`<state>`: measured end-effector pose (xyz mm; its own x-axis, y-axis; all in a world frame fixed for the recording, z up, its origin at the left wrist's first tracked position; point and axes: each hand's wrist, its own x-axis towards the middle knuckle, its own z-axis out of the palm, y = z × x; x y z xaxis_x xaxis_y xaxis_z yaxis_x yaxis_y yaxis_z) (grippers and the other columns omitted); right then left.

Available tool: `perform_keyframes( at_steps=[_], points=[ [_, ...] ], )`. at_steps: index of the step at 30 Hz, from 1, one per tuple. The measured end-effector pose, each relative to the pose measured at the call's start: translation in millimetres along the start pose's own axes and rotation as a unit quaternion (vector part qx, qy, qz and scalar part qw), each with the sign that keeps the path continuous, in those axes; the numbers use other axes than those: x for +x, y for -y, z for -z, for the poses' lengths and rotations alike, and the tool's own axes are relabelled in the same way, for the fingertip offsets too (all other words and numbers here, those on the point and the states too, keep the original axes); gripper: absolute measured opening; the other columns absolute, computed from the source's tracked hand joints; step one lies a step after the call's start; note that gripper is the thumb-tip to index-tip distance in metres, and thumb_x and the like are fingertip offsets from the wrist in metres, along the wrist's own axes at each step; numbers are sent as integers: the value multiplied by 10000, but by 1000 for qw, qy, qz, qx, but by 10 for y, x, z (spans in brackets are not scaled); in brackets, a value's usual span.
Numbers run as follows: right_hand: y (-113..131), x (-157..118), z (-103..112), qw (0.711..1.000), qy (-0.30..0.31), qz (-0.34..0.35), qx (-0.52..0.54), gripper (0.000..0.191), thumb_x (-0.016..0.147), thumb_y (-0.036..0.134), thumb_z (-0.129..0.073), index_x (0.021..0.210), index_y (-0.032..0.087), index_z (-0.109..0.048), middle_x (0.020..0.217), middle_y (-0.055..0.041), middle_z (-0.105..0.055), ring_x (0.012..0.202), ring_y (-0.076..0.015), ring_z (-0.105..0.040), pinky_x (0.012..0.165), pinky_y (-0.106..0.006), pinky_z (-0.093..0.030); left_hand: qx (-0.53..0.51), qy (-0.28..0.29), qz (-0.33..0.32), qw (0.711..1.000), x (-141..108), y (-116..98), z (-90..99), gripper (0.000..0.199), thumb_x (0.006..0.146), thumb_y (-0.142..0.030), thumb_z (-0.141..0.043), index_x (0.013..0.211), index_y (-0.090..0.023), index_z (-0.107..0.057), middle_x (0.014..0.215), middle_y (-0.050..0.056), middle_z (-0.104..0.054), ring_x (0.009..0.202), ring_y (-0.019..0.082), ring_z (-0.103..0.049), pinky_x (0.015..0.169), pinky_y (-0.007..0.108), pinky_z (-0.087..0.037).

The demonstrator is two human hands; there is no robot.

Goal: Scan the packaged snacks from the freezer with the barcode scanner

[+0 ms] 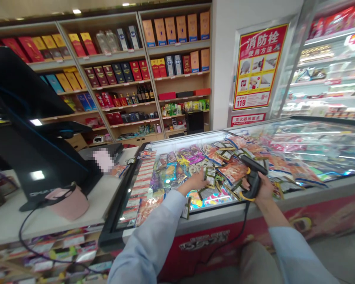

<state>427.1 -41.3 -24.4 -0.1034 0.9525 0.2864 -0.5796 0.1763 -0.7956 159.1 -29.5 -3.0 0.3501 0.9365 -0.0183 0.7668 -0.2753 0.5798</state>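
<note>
My right hand point(262, 187) is wrapped round the handle of a black and yellow handheld scanner point(252, 179), whose cable hangs down over the freezer front. My left hand point(197, 180) reaches over the pile of snack packets, its fingers at a small green and white packet point(210, 176); whether it grips the packet is too blurred to tell. Orange-red packets point(233, 171) and more small green and white ones lie around both hands on the glass top of the chest freezer point(165, 221). A small dark packet point(186, 208) sits at its front edge below my left hand.
A counter point(106, 197) on the left holds a black checkout terminal point(47, 157) and a pink bag point(68, 203). Shelves point(148, 51) of boxes and bottles stand behind the freezer. A red and yellow poster point(258, 67) hangs on the wall, with a lit display case point(328, 75) to its right.
</note>
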Motion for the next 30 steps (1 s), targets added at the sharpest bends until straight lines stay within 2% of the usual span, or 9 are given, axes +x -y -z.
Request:
perform_keyframes(
  at_steps=[3,6,9,11,14,18,22,26,30],
  points=[
    [41,-33,-75,1000,-5,11,-14,308,762,521,-557,853,228,-587,537,-1,-527,359,-146,-410,334,-273,-317,14,-5,45,999,-138,-82,207,932,757,-454,-628,1516,-95,-222,1437,256,-464,1344,404,-428,1072,491,-346],
    [74,-81,-186,1000,1,19,-4,309,755,526,-573,836,228,-590,550,-10,-534,374,-140,-410,346,-267,-301,-14,-89,20,996,-413,-53,553,825,763,-448,-638,1466,-120,-357,1442,220,-476,1373,400,-389,1109,515,-300],
    [79,-146,-386,1000,20,15,-3,310,766,526,-566,831,225,-596,550,-11,-531,377,-138,-411,351,-267,-289,-70,-172,-24,982,-831,139,931,775,747,-439,-669,1432,-177,-416,1449,137,-495,1392,323,-388,1142,456,-292],
    [48,-195,-587,999,38,0,-7,313,775,517,-554,872,224,-604,610,-23,-578,374,-130,-410,346,-269,-286,-81,-209,-27,974,-1157,327,1125,780,743,-439,-679,1435,-197,-413,1503,109,-432,1424,285,-343,1160,426,-275],
    [-78,-272,-955,997,72,-26,7,343,777,506,-545,959,223,-611,748,-43,-647,369,-108,-415,331,-262,-276,-90,-234,1,968,-1632,638,1255,822,752,-428,-671,1477,-216,-346,1541,103,-371,1412,271,-366,1140,429,-312],
    [-389,-367,-1420,988,130,-81,38,399,776,508,-554,1029,204,-610,782,-48,-671,356,-97,-428,309,-251,-291,-92,-261,66,959,-2117,1042,1153,810,711,-415,-708,1441,-227,-408,1496,116,-439,1377,288,-415,1125,453,-337],
    [-748,-446,-1729,969,191,-145,66,396,778,498,-582,1012,180,-614,683,-28,-652,351,-109,-470,316,-240,-341,-44,-226,88,969,-2425,1374,913,854,606,-383,-794,1383,-211,-484,1455,138,-481,1353,317,-438,1141,471,-315],
    [-1032,-519,-1857,956,208,-187,88,437,764,490,-610,1073,180,-602,739,-31,-674,361,-104,-483,309,-229,-363,8,-178,101,979,-2582,1551,700,1066,475,-459,-869,1421,-227,-436,1453,169,-457,1372,373,-388,1136,531,-296],
    [-1158,-580,-1854,951,202,-205,109,446,781,493,-592,1104,185,-590,800,-36,-688,353,-92,-473,311,-230,-378,36,-165,98,981,-2603,1554,600,1044,442,-511,-876,1367,-234,-478,1456,172,-432,1381,376,-351,1151,550,-239]
  ],
)
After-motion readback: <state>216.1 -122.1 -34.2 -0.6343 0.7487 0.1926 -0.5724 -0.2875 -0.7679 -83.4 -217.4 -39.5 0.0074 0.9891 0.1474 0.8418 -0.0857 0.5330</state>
